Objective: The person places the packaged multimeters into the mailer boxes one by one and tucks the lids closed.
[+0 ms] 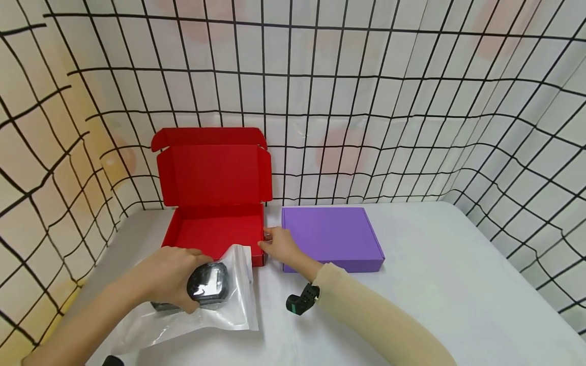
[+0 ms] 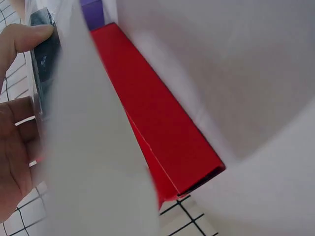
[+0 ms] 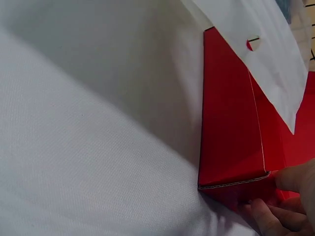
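My left hand (image 1: 167, 274) grips a dark, glossy, rounded item (image 1: 208, 279) through a clear-and-white plastic bag (image 1: 242, 300); I cannot tell what kind of item it is. In the left wrist view the thumb (image 2: 32, 37) presses on the dark item, and the bag's white side covers much of the view. The bag hangs over the front of a red cardboard box (image 1: 220, 231), whose lid stands raised at the back. At the box's right wall, my right hand (image 1: 280, 244) pinches the edge, thumb at the top and fingers outside, as the right wrist view shows.
A closed purple box (image 1: 329, 234) lies just right of the red one. Both stand on a white-covered table (image 1: 448, 284). Black wire grid panels (image 1: 320, 101) rise at the back and on both sides. A black strapped device (image 1: 303, 300) hangs at my right wrist.
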`<state>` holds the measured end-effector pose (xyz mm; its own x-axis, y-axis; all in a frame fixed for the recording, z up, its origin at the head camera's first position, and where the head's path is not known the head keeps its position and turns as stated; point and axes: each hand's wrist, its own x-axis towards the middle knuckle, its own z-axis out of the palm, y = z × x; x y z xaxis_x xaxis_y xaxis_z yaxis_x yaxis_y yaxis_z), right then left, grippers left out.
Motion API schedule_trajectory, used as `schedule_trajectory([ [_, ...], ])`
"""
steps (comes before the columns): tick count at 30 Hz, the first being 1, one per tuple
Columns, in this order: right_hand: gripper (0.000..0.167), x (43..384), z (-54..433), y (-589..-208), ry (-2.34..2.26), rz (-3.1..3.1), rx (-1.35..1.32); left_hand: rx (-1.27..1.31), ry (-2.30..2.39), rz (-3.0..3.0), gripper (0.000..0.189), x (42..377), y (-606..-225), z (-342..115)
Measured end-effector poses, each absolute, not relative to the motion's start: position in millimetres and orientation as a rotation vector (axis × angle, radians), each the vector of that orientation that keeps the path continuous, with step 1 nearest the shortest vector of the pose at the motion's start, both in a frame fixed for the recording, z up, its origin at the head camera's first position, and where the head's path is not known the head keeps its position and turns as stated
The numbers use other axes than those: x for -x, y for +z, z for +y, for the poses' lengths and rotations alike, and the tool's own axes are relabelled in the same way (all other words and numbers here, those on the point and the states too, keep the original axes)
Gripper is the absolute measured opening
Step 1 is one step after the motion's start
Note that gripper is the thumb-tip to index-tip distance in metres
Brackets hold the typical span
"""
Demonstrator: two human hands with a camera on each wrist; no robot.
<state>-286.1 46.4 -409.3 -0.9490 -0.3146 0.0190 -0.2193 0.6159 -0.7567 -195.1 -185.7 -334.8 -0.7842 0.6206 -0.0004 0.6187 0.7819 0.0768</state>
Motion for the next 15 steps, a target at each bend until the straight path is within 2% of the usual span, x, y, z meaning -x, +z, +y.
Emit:
schedule_trajectory([
  [7,0.046,285,45,-408,-1.245,2.712,0.432,-1.014,0.09,2.929,0.061,203,-335,-188],
  [15,0.045,286,44,-407,-1.207,2.747,0.497,-0.967,0.03,2.952,0.067,229,-327,-192],
])
